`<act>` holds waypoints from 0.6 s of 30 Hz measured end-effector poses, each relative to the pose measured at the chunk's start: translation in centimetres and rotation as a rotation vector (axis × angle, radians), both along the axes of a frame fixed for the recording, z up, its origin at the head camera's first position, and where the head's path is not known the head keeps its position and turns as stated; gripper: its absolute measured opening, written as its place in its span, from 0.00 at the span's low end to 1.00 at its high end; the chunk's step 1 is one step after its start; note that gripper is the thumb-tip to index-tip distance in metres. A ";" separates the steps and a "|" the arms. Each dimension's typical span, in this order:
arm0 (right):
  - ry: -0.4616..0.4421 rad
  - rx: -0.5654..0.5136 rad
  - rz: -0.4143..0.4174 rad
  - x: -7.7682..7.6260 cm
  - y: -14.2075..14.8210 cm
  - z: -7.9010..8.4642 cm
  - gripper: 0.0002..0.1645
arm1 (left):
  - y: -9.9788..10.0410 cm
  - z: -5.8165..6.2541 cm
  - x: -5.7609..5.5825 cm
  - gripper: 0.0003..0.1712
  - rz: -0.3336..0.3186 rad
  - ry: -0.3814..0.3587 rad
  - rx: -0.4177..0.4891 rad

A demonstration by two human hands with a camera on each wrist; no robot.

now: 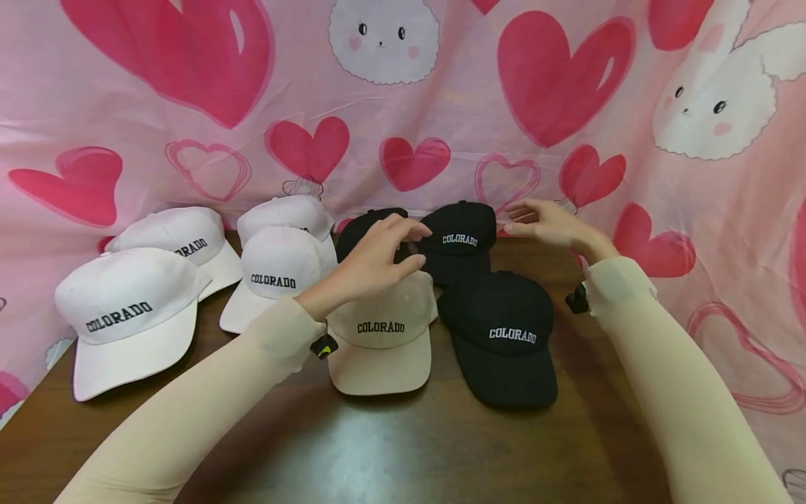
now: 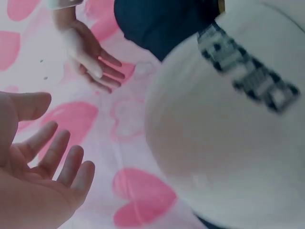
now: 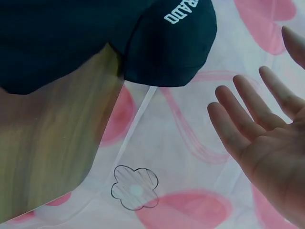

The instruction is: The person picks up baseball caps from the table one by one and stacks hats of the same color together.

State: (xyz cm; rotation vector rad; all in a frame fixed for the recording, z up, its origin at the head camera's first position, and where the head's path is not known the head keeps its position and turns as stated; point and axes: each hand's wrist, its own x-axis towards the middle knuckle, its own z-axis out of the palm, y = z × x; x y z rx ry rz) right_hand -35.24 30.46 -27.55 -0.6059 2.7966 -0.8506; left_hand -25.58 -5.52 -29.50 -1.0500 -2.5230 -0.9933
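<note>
My left hand (image 1: 378,259) hovers above the crown of a beige cap (image 1: 380,360), fingers loosely bent, thumb apart, nothing held. In the left wrist view that cap's rounded crown (image 2: 214,148) fills the right side, beside the fingers. My right hand (image 1: 548,222) hangs just right of a black cap (image 1: 462,224) in the back row, its fingers spread and relaxed. Another black cap (image 1: 506,308) faces front, right of the beige one. A third black cap (image 1: 365,227) sits behind my left hand, partly hidden by it. White or black COLORADO lettering marks the caps.
Several white caps (image 1: 135,294) stand in two rows on the left of the brown wooden table (image 1: 378,455). Behind the table hangs a pink cloth (image 1: 466,105) printed with hearts and rabbits, close to the back row of caps.
</note>
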 end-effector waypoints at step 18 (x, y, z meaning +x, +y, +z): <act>-0.046 0.148 -0.071 -6.5 -2.7 -2.5 0.47 | -5.2 -3.0 1.7 0.21 0.029 0.058 0.148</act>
